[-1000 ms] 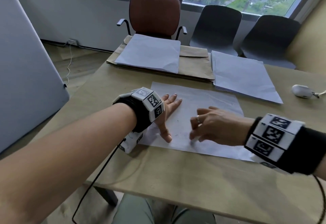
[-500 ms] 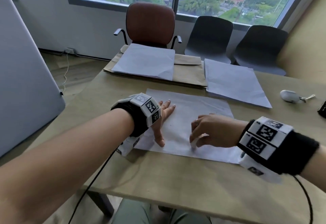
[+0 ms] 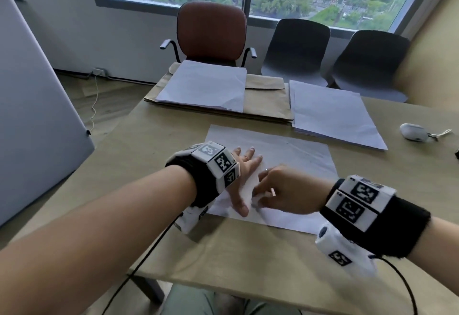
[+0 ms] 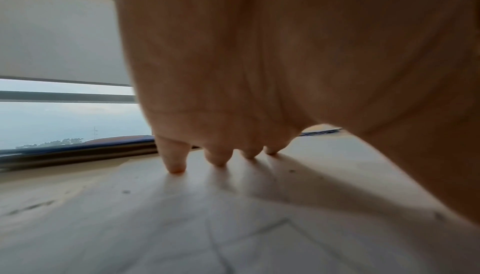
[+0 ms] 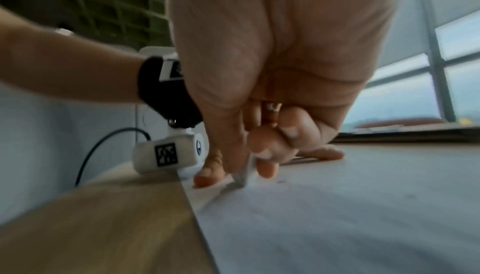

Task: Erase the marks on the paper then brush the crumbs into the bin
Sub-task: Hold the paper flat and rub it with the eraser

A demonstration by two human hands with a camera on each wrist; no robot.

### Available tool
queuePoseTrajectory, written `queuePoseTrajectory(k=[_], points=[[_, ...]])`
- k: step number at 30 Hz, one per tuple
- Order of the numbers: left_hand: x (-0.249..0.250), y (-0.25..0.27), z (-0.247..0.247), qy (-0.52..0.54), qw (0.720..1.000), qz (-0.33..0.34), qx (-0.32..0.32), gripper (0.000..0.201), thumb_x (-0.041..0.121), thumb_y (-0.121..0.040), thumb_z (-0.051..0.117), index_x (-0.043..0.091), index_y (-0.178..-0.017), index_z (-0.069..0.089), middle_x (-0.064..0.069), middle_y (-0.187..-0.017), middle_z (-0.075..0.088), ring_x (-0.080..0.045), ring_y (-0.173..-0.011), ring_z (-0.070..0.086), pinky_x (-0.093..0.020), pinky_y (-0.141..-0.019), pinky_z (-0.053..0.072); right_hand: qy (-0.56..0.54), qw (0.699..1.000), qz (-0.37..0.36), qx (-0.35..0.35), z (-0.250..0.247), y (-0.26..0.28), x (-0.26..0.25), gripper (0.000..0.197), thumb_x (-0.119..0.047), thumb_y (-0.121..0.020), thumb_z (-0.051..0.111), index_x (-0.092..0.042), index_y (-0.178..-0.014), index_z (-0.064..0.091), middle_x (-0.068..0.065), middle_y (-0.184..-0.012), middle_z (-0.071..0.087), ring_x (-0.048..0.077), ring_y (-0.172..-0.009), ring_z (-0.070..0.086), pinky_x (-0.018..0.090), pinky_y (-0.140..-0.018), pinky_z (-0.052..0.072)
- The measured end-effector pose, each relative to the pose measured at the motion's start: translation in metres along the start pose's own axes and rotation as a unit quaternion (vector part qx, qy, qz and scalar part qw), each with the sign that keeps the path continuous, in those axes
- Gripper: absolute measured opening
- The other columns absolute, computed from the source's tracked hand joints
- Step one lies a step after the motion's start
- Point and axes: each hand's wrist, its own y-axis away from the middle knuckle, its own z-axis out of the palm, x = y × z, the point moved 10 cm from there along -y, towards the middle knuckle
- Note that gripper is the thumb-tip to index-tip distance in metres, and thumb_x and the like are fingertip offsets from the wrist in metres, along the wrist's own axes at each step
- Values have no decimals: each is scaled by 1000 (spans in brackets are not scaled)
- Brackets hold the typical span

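Tabletop (image 3: 154,146), largest, carrying 1 sheet of paper (image 3: 285,156) near the front edge. Paper lying flat, pinned at its left part by the left hand (image 3: 244,165), fingers (image 4: 174,161) straight and spread, tips pressed down, nothing held. Right hand (image 3: 285,193) curled just beside the left thumb, its fingers (image 5: 265,163) pinching a small white eraser (image 5: 244,175), tip touching the paper near the front edge. Faint pencil lines (image 4: 259,227) left on the sheet under the left palm, as seen from the left wrist. A few dark crumbs (image 4: 126,191) scattered on the paper.

Judged mid-erasing: step 1 underway, not finished, marks remaining. Crumbs not yet brushed; step 2 wholly left. No bin visible in any view, so its place could not be told. No brush seen either.
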Motion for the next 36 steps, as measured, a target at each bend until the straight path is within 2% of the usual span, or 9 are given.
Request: queuePoseTrajectory(k=[3, 6, 12, 17, 20, 23, 29, 33, 36], points=[[2, -4, 2, -12, 1000, -4, -1, 132, 55, -67, 75, 20, -146, -25, -5, -156, -26, -32, -145, -15, -53, -116, 4, -5, 1000, 4, 16, -14, -8, 8, 17, -16, -84, 58, -14, -92, 74, -14, -64, 54, 3, -56, 44, 9, -58, 32], [1, -5, 4, -11, 1000, -3, 4, 135, 56, -65, 76, 22, -145, -28, -7, -156, -25, -34, -145, -14, -54, -116, 4, 5, 996, 30, 78, -27, -18, 19, 18, -14, -83, 58, -10, -91, 73, 5, -73, 60, 13, -68, 46, 20, -64, 32], [0, -2, 3, -10, 1000, 4, -4, 133, 57, -66, 74, 19, -146, -25, -2, -155, -27, -30, -145, -16, -50, -117, 2, 1, 999, 0, -35, 1, 6, 3, 18, -24, -85, 59, -17, -95, 73, -15, -60, 43, -1, -54, 44, 7, -59, 33], [4, 3, 0, 8, 1000, 11, -1, 131, 51, -68, 76, 23, -145, -27, -5, -156, -25, -32, -145, -16, -52, -116, 2, 13, 997, 46, 57, -26, -18, 26, 19, -20, -83, 60, -13, -95, 73, 5, -79, 65, 15, -70, 52, 23, -66, 40], [1, 2, 2, 5, 1000, 7, -5, 132, 54, -67, 75, 22, -146, -25, -2, -155, -27, -30, -145, -17, -52, -116, 1, -3, 999, -7, 35, -12, -1, 6, 17, -17, -85, 59, -11, -89, 74, -13, -63, 46, 1, -58, 44, 10, -59, 32], [1, 0, 3, 7, 1000, 5, -9, 133, 55, -66, 75, 21, -146, -25, 0, -155, -28, -28, -145, -17, -52, -116, 1, -6, 1000, -4, -29, 1, 10, 1, 18, -25, -85, 60, -17, -92, 74, -15, -58, 41, -1, -54, 45, 7, -58, 33], [2, 3, 1, 51, 998, 20, -8, 131, 49, -67, 78, 27, -146, -25, 0, -155, -28, -29, -144, -20, -53, -116, 0, 7, 995, 54, 89, -30, -17, 15, 17, -9, -80, 55, -1, -81, 69, -5, -55, 48, 19, -64, 43, 23, -57, 30], [1, 1, 3, 41, 999, 14, -10, 131, 50, -67, 77, 24, -147, -23, 2, -155, -27, -25, -145, -19, -53, -117, 2, 15, 999, 10, -35, 1, -2, -1, 20, -12, -82, 52, -6, -85, 71, -11, -58, 44, 14, -62, 40, 23, -61, 33], [-1, 1, 1, 63, 998, 27, -7, 127, 49, -68, 77, 26, -148, -20, 6, -156, -24, -21, -146, -18, -50, -118, 0, 3, 995, 58, -80, 4, 9, 13, 21, -25, -84, 57, -16, -94, 72, -12, -66, 54, 10, -67, 51, 24, -72, 45]])
